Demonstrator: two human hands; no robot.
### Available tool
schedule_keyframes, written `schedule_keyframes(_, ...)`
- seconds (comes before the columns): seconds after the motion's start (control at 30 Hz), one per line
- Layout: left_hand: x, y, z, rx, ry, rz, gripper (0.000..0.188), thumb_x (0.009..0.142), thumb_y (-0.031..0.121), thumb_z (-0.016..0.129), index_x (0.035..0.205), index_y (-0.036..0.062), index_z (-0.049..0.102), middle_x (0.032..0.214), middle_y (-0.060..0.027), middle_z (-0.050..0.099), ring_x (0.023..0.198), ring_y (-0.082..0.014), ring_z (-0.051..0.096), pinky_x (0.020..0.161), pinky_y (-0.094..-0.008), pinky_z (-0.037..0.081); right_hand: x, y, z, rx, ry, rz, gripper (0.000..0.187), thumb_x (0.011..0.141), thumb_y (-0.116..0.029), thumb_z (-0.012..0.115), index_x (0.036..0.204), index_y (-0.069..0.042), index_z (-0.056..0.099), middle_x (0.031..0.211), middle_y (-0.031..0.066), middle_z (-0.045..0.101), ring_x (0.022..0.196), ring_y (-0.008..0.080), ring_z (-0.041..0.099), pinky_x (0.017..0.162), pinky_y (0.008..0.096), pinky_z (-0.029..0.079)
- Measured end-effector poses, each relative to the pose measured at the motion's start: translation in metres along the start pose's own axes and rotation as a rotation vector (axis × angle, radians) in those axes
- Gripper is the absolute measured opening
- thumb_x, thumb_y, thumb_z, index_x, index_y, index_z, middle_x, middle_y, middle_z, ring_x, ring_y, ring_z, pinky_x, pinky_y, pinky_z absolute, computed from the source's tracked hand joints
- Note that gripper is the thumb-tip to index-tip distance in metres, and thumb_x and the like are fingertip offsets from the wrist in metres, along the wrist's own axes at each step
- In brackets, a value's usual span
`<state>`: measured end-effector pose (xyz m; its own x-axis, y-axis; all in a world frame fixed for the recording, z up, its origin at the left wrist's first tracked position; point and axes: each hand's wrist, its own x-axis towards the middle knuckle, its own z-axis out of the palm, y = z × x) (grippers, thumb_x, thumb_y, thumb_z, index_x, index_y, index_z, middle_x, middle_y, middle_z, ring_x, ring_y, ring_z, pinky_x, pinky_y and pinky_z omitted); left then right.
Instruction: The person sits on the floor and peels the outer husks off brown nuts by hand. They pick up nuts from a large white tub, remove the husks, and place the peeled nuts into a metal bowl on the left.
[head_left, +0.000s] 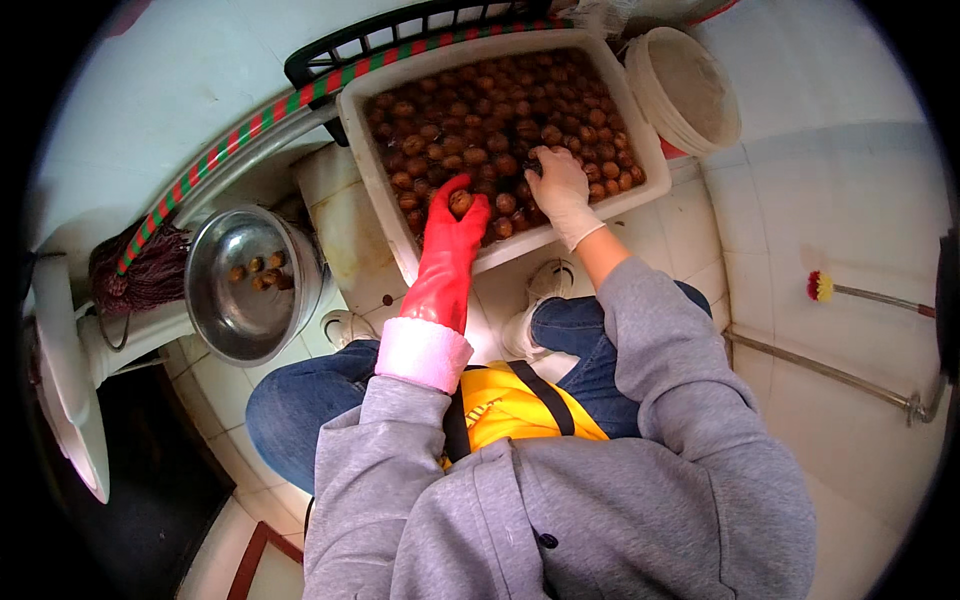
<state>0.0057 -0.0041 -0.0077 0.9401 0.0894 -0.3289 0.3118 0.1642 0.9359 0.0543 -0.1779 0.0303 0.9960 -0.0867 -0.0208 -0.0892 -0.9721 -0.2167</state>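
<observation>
A white rectangular tub (655,165) in front of me holds a mass of brown walnuts (475,130) in dark water. My left hand (455,225), in a long red rubber glove with a pink cuff, is over the tub's near-left part. Its fingers and thumb curl around one walnut (460,203). To its right, my right hand (562,185) wears a thin whitish glove and reaches over the near rim into the walnuts. Those fingers are bent with their tips low among the nuts; whatever is between them is hidden.
A metal basin (240,335) with several walnuts inside stands on the left. Beside it hangs a dark red mop head (140,270). A striped red and green pole (265,118) curves behind the tub. Whitish buckets (690,85) stand at the far right. A pipe (820,370) runs along the right wall.
</observation>
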Motion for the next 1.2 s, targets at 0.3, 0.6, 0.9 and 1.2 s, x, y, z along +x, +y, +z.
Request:
schedule_keyframes(0.3, 0.002, -0.004, -0.006, -0.007, 0.055, 0.020, 0.052, 0.082, 0.030, 0.075, 0.123, 0.0011, 0.059, 0.109, -0.0136, 0.066, 0.098, -0.0209, 0.063, 0.088, -0.0330, 0.049, -0.003, -0.009, 0.004, -0.087, -0.224, -0.058, 0.046, 0.077, -0.022, 0.073, 0.118, -0.011, 0.056, 0.116, 0.0181, 0.057, 0.109, 0.0369, 0.058, 0.088, 0.0439, 0.051)
schedule_keyframes(0.6, -0.001, -0.016, 0.001, 0.303, 0.076, 0.296, 0.046, 0.078, 0.020, 0.072, 0.118, 0.0002, 0.062, 0.099, -0.0210, 0.069, 0.093, -0.0309, 0.068, 0.082, -0.0362, 0.051, -0.028, -0.051, -0.026, 0.553, -0.266, -0.202, 0.029, 0.077, -0.022, 0.071, 0.102, -0.008, 0.066, 0.103, 0.0129, 0.068, 0.097, 0.0292, 0.065, 0.085, 0.0362, 0.050)
schedule_keyframes(0.9, 0.011, -0.035, 0.000, 0.033, 0.023, 0.269, 0.042, 0.077, 0.017, 0.073, 0.114, -0.0001, 0.062, 0.100, -0.0201, 0.069, 0.096, -0.0327, 0.067, 0.083, -0.0373, 0.051, -0.033, -0.072, -0.018, 0.472, -0.126, -0.171, 0.020, 0.080, -0.023, 0.065, 0.091, -0.007, 0.068, 0.090, 0.0175, 0.067, 0.089, 0.0366, 0.064, 0.079, 0.0428, 0.051)
schedule_keyframes(1.2, 0.001, -0.019, 0.004, -0.085, -0.012, 0.338, 0.048, 0.079, 0.007, 0.070, 0.126, 0.0028, 0.059, 0.105, -0.0135, 0.069, 0.098, -0.0220, 0.065, 0.090, -0.0330, 0.048, -0.044, -0.074, -0.012, 0.431, -0.057, -0.228, 0.017, 0.082, -0.023, 0.063, 0.089, -0.007, 0.066, 0.093, 0.0170, 0.066, 0.093, 0.0370, 0.063, 0.079, 0.0427, 0.051)
